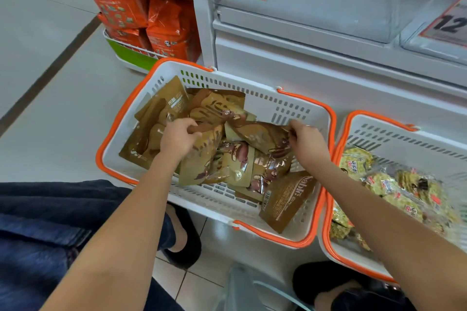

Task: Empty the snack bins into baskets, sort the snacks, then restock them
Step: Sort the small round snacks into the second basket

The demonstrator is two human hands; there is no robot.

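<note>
- My left hand point(178, 137) is curled round a brown snack pouch point(202, 159) inside the white basket point(285, 106).
- My right hand point(307, 142) pinches another brown pouch point(260, 135) at its edge.
- A second basket point(404, 136) just beside it holds yellow cracker packs point(394, 184).

Pale tiled floor point(63, 118) with a dark strip; white shelving point(328, 63) behind

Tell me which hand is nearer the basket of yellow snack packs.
Right. The right hand grips a brown pack by the brown-pack basket's wall beside the yellow-pack basket; the left hand grips packs farther left, mid-basket.
</note>
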